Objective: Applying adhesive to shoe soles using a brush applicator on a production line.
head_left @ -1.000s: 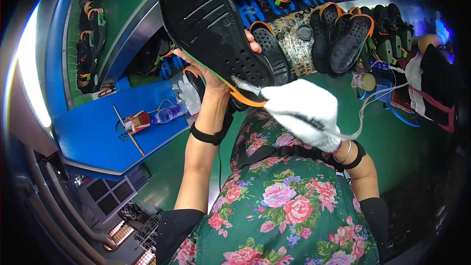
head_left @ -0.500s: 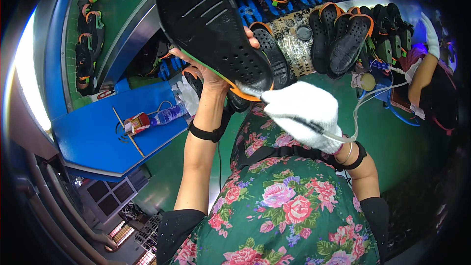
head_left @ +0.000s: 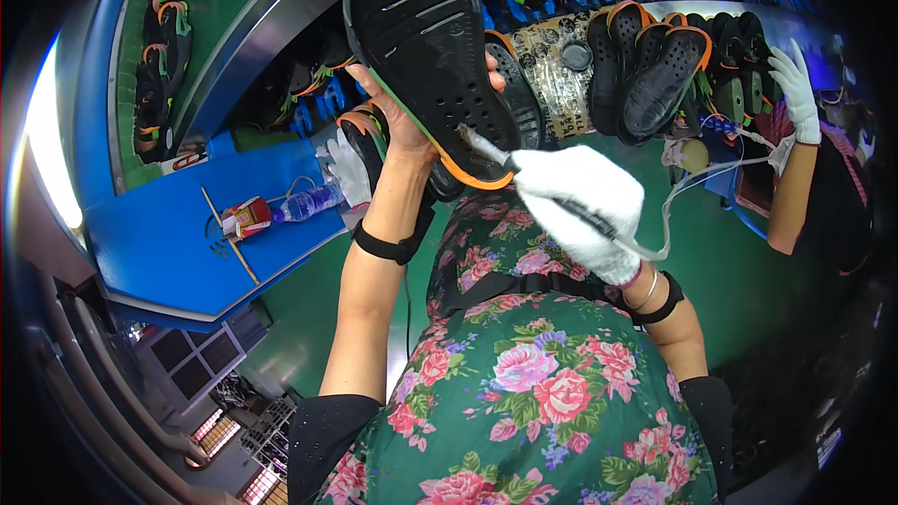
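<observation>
My bare left hand (head_left: 404, 129) is wrapped round a black shoe sole (head_left: 421, 28) with grooves, rows of small holes and an orange-green edge. It holds the sole raised and tilted, with the inner face towards me. In a white knit glove, my right hand (head_left: 585, 206) grips a brush (head_left: 488, 149) with a dark handle. A clear tube (head_left: 666, 215) trails from the brush's back end. Its bristle tip meets the holed part of the sole, close to the orange end. Behind my left hand, another black sole (head_left: 514, 79) is partly hidden.
Several black soles with orange rims (head_left: 659, 84) lean together at the back right, beside a taped cardboard box (head_left: 563, 65). On the blue side table (head_left: 159, 252) are a water bottle (head_left: 309, 203), a red carton (head_left: 245, 219) and a stick. A co-worker's gloved hand (head_left: 795, 89) is at right.
The brush tip has moved from the sole's orange edge onto its holed face. My left hand and the sole sit slightly further right in view. The co-worker's hand has shifted left, its fingers now spread.
</observation>
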Demonstrator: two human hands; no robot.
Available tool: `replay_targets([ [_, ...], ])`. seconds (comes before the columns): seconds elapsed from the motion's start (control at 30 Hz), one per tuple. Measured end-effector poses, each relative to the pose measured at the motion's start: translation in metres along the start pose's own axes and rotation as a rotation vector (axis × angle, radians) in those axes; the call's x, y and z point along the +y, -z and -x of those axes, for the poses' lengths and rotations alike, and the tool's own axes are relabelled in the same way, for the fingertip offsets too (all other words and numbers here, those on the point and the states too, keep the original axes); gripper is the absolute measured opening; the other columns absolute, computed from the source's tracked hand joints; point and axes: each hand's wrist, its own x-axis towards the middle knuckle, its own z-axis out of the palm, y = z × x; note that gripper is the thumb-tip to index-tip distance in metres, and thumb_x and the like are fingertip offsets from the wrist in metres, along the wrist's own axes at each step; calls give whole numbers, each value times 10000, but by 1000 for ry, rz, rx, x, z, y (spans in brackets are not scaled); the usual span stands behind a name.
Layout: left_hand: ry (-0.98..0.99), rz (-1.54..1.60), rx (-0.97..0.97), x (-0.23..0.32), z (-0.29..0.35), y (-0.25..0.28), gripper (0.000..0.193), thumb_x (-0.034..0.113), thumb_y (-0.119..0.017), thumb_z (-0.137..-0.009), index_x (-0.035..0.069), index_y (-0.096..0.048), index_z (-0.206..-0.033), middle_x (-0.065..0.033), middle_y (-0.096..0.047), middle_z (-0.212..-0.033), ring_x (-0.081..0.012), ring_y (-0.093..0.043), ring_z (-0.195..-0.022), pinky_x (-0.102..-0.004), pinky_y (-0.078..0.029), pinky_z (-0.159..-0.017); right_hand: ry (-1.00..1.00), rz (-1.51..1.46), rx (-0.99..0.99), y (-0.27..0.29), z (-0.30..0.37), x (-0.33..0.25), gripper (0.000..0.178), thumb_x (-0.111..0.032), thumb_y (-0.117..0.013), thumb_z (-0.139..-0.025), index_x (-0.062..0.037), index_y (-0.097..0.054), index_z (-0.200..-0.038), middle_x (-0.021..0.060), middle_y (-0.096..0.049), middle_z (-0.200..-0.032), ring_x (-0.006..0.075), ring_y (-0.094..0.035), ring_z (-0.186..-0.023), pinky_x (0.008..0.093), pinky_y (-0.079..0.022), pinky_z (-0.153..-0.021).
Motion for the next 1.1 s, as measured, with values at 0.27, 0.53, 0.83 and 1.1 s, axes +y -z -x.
replay_targets([
  [0.27,138,138,-375,-2,-7,21,1290,1017,-306,-724,-34,-451,-1458,-271,-663,-1147,-369,-717,-923,-475,-623,-787,20,-229,-151,2,-1,4,183,20,-816,-775,-59,-792,-939,143,-787,-1003,262,-764,-893,353,-598,-773],
  [0.53,392,126,-391,-5,1,31,1249,978,-300,-765,-3,-395,-1532,-308,-657,-1177,-386,-734,-867,-479,-633,-765,123,-387,-351,4,-4,10,203,-32,-812,-763,-60,-798,-963,121,-790,-1001,289,-763,-899,351,-594,-765],
  [0.83,438,124,-353,-8,5,33,1033,840,-362,-888,30,-419,-1527,-231,-673,-1244,-389,-754,-862,-506,-657,-767,187,-209,-307,0,-8,17,302,-58,-816,-775,-105,-791,-1072,67,-777,-1086,238,-724,-871,350,-574,-756],
  [1.1,379,311,26,-49,51,74,719,590,-342,-1070,-34,-621,-1294,-238,-731,-1048,-359,-741,-907,-479,-607,-888,-237,-368,36,-5,-6,12,186,46,-786,-831,11,-780,-1013,147,-782,-1048,214,-755,-958,342,-598,-844],
])
